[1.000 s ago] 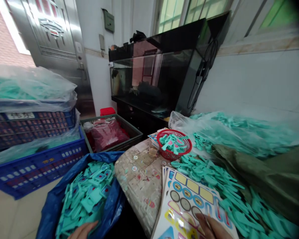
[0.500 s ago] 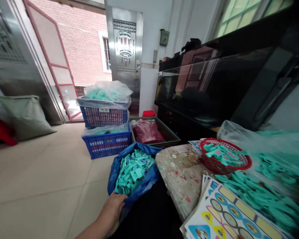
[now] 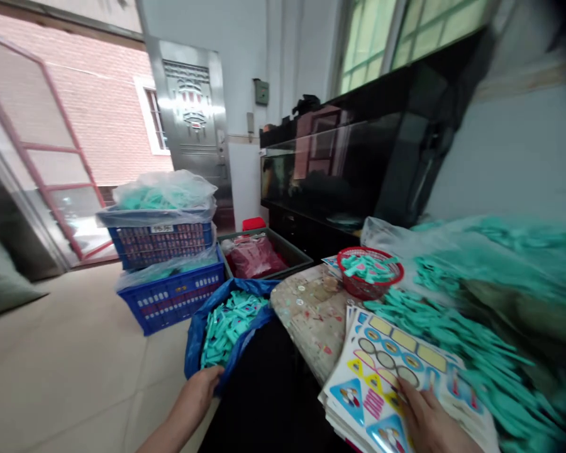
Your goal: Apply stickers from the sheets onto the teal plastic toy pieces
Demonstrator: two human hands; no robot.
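My left hand [image 3: 200, 390] is closed on the near rim of a blue plastic bag [image 3: 193, 336]. Inside the bag lies a heap of turquoise plastic pieces [image 3: 229, 324], some with dark or pink marks. On the right, my right hand [image 3: 427, 412] lies with its fingers stretched over a stack of sticker sheets [image 3: 375, 362] printed with circles, triangles and rectangles. Beyond the stack, loose turquoise plastic pieces [image 3: 457, 340] are piled up. A red basket [image 3: 365, 288] holding turquoise pieces with pink patches stands behind the sheets.
A stained tabletop [image 3: 306, 308] reaches toward the bag. Two stacked blue crates [image 3: 170, 296] with plastic-covered turquoise pieces stand at left. A grey bin [image 3: 290, 248] holds a reddish bag [image 3: 255, 257]. A dark glass tank [image 3: 330, 170] lines the wall; clear plastic film [image 3: 391, 242] covers more pieces.
The view has turned to the right, so the crates and bag sit further left. My right hand has come into view on the sticker sheets. My left hand stays at the bag's rim.
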